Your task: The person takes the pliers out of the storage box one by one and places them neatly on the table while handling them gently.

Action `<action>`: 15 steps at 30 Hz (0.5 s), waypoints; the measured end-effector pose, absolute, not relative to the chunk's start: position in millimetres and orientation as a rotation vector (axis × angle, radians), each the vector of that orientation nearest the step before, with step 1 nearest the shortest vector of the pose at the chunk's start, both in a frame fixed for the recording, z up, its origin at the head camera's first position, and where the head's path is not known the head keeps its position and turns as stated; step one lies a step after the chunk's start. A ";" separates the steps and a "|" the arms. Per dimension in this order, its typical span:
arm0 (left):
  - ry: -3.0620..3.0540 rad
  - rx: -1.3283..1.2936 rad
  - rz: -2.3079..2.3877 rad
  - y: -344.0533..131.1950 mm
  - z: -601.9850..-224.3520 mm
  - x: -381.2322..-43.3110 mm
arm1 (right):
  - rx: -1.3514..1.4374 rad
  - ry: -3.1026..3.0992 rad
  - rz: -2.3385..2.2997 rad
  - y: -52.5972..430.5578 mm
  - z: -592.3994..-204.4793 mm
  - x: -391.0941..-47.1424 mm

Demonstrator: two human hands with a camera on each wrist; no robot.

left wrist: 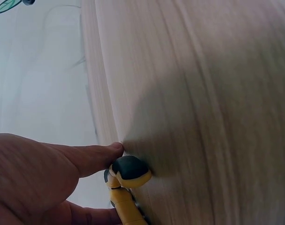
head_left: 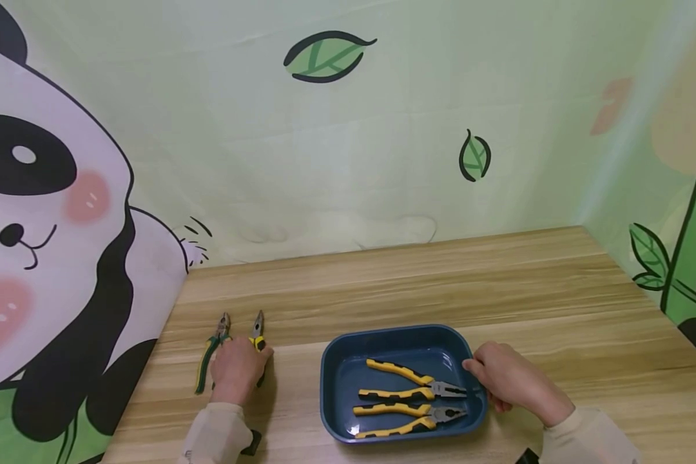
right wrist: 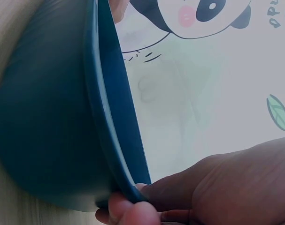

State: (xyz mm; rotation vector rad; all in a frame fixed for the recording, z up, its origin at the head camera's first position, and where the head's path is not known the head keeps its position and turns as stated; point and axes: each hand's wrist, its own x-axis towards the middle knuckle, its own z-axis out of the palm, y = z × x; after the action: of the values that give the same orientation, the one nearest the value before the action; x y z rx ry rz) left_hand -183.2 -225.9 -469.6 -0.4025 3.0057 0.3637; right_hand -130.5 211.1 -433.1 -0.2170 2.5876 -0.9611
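Pinching the right rim of a blue, rounded rectangular tray (head_left: 354,374), the right hand (head_left: 513,377) has thumb and fingers closed on it; the tray stands on the wood-grain table (head_left: 383,283). Inside lie two yellow-and-black-handled pliers (head_left: 437,388). Farther left, the left hand (head_left: 236,367) is over slim-nosed pliers with yellow-and-black handles (head_left: 259,341), thumb near one handle; whether its fingers grip, I cannot tell. Just beside are green-handled pliers (head_left: 210,354)

Wood-grain table (head_left: 383,277), blue tray (head_left: 394,332) on it, to its left green-handled pliers (head_left: 208,356) beside yellow-and-black pliers (head_left: 259,341)
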 end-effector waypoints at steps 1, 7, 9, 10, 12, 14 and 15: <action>3.009 -0.402 0.357 -225.9 -469.4 -183.0 | -0.216 2.588 -0.961 211.1 -433.0 -130.6; 3.022 -0.395 0.338 -225.9 -469.0 -182.5 | -0.221 2.588 -0.965 211.3 -433.0 -130.7; 3.017 -0.402 0.333 -226.0 -468.8 -181.9 | -0.222 2.587 -0.962 211.2 -432.7 -130.6; 3.011 -0.409 0.333 -226.1 -468.9 -181.8 | -0.223 2.587 -0.960 211.2 -432.6 -130.7; 3.003 -0.423 0.324 -226.3 -469.0 -181.5 | -0.223 2.588 -0.956 211.0 -432.3 -130.7; 3.005 -0.437 0.319 -226.8 -468.9 -181.0 | -0.225 2.588 -0.955 210.9 -432.0 -130.7; 3.011 -0.438 0.318 -227.0 -468.6 -180.8 | -0.226 2.589 -0.956 211.0 -431.9 -130.6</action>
State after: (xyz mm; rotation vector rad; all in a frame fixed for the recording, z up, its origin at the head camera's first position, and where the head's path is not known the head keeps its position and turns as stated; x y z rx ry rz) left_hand -180.8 -227.0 -468.6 -0.4377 3.0110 0.3179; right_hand -130.6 211.0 -431.9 -0.2261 2.5889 -0.9557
